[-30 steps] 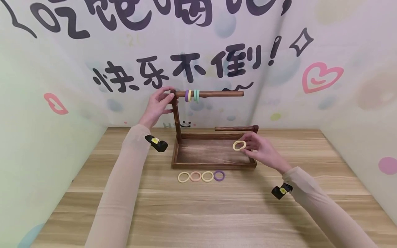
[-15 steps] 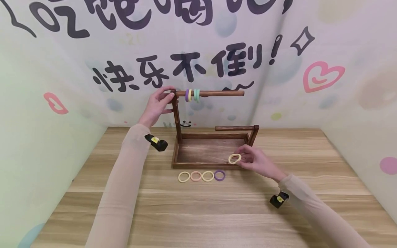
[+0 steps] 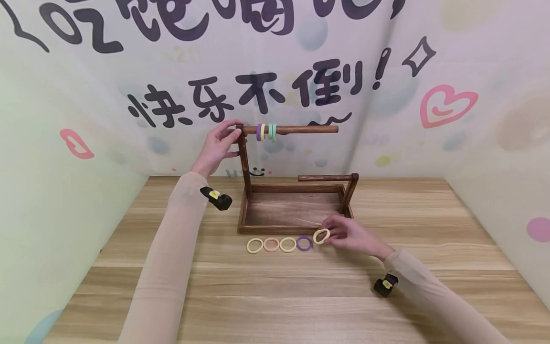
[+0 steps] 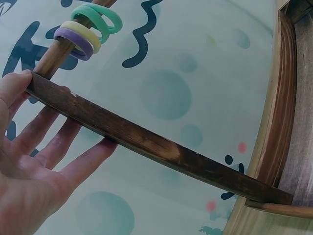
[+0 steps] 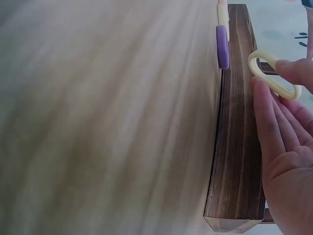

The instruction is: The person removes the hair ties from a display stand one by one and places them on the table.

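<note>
While the right hand (image 3: 350, 235) pinches a pale yellow ring (image 3: 321, 236) between thumb and fingers (image 5: 268, 105), that ring sits just past the purple ring (image 3: 304, 243), at the right end of the row on the table (image 3: 275, 286) and hard by the front edge of the wooden stand (image 3: 296, 212); whether it touches the table yet is not clear. Left of the fingers lie four rings already in the row: yellow (image 3: 254, 245), pink (image 3: 271, 244), yellow (image 3: 287, 244), purple. Judged from that, the pinched one would make the fifth laid down, and three are left hanging on the upper rod (image 3: 301, 129): purple, yellow and green (image 4: 85, 29). The left hand (image 3: 216, 148) steadies the stand's upright post (image 4: 146, 142), thumb on its top end, other fingers straight and spread behind it, so not a closed grip. Hard to make out: the right wrist view is blurred across the table and shows only the edges of two rings from the row; the lower short rod (image 3: 324, 178) holds nothing visible; the rod's right end is out of the left wrist view.
</note>
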The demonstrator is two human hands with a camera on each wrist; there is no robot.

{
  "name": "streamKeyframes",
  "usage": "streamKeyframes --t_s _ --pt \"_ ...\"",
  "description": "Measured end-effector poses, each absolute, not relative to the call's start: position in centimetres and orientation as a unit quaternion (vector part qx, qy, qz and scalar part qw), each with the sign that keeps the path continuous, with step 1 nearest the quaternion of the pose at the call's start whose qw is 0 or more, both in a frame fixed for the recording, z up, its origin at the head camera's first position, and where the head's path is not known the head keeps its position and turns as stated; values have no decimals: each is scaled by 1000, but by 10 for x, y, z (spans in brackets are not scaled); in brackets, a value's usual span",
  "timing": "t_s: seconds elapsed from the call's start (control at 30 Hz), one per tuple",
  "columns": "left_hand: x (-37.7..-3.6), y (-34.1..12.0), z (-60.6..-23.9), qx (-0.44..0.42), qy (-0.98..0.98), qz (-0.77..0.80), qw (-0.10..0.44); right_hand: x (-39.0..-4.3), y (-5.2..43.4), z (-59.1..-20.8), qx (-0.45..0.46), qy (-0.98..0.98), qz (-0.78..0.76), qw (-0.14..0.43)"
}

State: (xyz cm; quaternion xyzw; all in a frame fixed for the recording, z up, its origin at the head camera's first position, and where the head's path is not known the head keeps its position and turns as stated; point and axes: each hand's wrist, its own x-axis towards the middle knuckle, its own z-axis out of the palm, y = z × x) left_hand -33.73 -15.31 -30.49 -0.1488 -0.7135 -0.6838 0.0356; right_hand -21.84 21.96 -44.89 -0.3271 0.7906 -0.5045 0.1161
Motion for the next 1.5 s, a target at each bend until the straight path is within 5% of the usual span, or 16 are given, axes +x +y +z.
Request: streamKeyframes --t_s 0.47,1.5 --pt "-334 -152 -307 -154 -715 -681 41 -214 219 -455 -337 795 -486 138" --pt "-335 -154 -304 -155 -708 -688 34 -217 218 -451 -342 863 -362 87"
